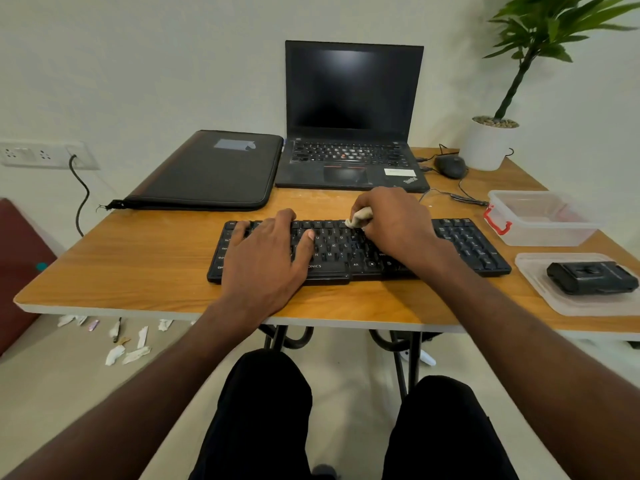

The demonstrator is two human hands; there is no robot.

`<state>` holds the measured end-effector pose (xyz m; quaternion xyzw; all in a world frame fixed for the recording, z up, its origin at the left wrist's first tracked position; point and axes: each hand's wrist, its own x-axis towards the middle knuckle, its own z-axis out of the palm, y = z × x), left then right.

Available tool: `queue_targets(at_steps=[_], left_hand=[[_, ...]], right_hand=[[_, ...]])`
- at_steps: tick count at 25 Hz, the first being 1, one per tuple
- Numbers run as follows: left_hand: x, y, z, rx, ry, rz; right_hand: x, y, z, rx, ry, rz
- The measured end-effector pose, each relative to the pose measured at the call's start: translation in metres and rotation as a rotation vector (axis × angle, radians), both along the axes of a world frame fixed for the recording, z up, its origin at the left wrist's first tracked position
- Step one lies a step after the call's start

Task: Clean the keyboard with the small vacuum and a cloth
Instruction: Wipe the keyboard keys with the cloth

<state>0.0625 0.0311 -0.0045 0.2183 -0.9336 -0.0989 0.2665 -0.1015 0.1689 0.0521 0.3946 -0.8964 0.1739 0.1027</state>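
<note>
Head: clear tub [540,233] open; black vacuum [592,277] on lid [561,299].

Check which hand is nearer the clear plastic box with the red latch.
Right. The right hand, holding a pale cloth on the black keyboard, sits closer to the clear plastic box; the left hand rests on the keyboard's far-left half.
</note>
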Motion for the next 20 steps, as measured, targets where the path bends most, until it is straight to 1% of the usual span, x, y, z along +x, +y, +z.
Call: queue_targets(at_steps=[1,3,5,9,14,18,20], left_hand=[[0.0,0.0,0.0,-0.004,0.001,-0.003],[0.0,0.0,-0.001,-0.011,0.002,-0.009],[0.0,0.0,0.0,-0.014,-0.001,-0.005],[0.0,0.002,0.0,-0.025,-0.005,0.009],[0.001,0.0,0.0,-0.021,-0.026,0.013],[0.001,0.0,0.0,-0.022,-0.027,0.012],[0.001,0.0,0.0,-0.021,-0.025,0.018]], right_hand=[[0.009,-0.005,0.003,-0.025,-0.007,0.051],[0.028,-0.015,0.0,-0.075,-0.06,0.224],[0.036,-0.018,-0.007,-0.056,-0.067,0.292],[0.023,-0.008,-0.014,-0.082,-0.067,0.198],[0.019,0.013,-0.016,-0.101,-0.068,0.174],[0.013,0.015,-0.016,-0.167,-0.054,0.043],[0.017,0.006,-0.011,-0.174,-0.058,0.075]])
